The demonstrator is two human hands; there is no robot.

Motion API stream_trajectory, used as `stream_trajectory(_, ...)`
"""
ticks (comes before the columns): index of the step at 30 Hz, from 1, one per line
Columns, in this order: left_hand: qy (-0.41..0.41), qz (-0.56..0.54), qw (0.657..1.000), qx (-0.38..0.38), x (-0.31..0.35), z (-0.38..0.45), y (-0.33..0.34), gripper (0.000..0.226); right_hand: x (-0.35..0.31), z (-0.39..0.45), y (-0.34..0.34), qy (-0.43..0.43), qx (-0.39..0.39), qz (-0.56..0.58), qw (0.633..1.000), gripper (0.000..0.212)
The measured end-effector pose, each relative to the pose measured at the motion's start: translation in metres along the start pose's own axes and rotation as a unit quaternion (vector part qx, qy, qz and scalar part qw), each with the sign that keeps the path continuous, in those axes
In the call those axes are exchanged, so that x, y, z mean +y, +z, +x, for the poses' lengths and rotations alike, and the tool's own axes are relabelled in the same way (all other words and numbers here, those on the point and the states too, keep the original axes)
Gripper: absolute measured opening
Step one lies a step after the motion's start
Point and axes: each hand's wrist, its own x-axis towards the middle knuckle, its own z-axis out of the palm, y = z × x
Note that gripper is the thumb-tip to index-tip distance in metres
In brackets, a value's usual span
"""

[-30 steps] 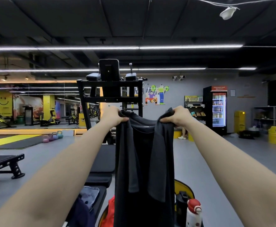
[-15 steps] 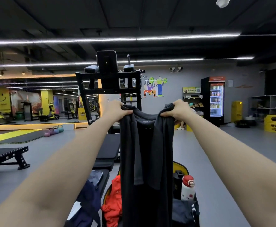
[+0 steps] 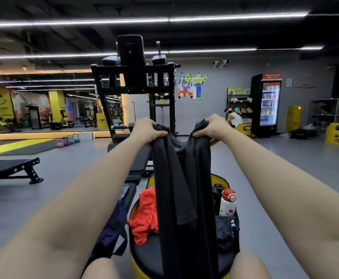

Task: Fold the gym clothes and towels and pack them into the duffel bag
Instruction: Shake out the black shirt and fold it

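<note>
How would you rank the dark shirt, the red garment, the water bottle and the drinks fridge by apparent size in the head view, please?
1. dark shirt, held up by both hands
2. red garment
3. drinks fridge, though it stands far off, so its rank is unsure
4. water bottle

Head view, forward, seemingly slightly downward

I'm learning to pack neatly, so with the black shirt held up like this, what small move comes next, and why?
Probably bring the left hand and right hand together to fold the black shirt lengthwise: both grip its top corners, and it hangs unfolded above the open duffel bag.
</note>
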Motion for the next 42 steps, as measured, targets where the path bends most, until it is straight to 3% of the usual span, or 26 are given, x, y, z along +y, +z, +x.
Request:
stream_trajectory(8, -0.096, 0.021, 0.993, -0.064, -0.097, 0.017, 0.085, 0.021, 0.091, 0.040, 0.085, 0.117, -0.092, -0.032, 0.988, 0.036)
stream_trajectory(12, -0.120, 0.023, 0.990, -0.073, -0.137, 0.031, 0.127, 0.030, 0.134, 0.069, 0.129, 0.149, -0.108, -0.020, 0.983, 0.036)
stream_trajectory(21, -0.171, 0.016, 0.984, -0.052, -0.201, 0.095, 0.178, 0.020, 0.173, 0.147, 0.185, 0.145, -0.082, -0.047, 0.985, 0.012)
stream_trajectory(33, -0.224, 0.057, 0.971, -0.066, -0.290, 0.186, 0.256, 0.019, 0.245, 0.256, 0.276, 0.179, -0.069, -0.066, 0.979, 0.017)
stream_trajectory(42, -0.214, 0.064, 0.973, -0.056, -0.353, 0.260, 0.303, 0.029, 0.287, 0.346, 0.335, 0.183, -0.081, -0.083, 0.976, 0.020)
